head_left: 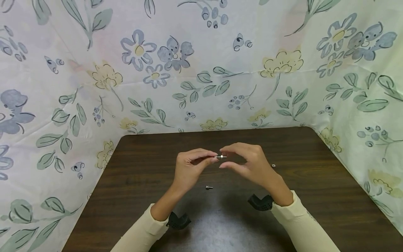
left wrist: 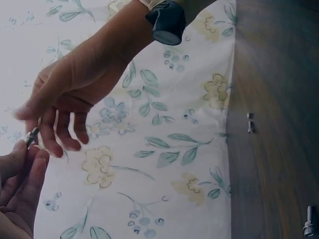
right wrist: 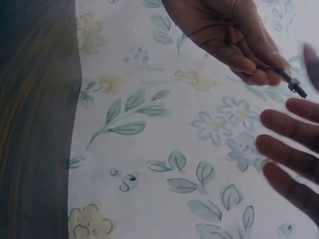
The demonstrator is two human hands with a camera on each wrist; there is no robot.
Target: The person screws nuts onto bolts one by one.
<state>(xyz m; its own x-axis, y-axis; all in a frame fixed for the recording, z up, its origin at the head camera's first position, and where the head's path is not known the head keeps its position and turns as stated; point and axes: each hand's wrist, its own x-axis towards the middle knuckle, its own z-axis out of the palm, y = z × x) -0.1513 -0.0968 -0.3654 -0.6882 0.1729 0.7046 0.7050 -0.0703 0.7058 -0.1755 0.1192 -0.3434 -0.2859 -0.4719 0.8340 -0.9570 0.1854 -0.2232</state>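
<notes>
My left hand point(head_left: 190, 168) pinches a small metal bolt point(right wrist: 301, 92) between thumb and fingertips, above the table. A hex nut point(right wrist: 294, 83) sits partway along its thread, and the threaded tip points toward my right hand point(head_left: 248, 162). In the head view the right thumb and fingers stand apart on either side of that tip, holding nothing. The right wrist view shows those fingers spread and extended, close to the bolt's end. The bolt's other end is hidden in the left fingers.
Below the hands, another short bolt point(head_left: 209, 187) lies on the dark wooden table point(head_left: 148, 168). A small nut point(head_left: 273, 166) lies beyond the right wrist. Floral cloth point(head_left: 189, 105) hangs behind and along both sides of the table. Black camera mounts point(head_left: 178, 221) are on both wrists.
</notes>
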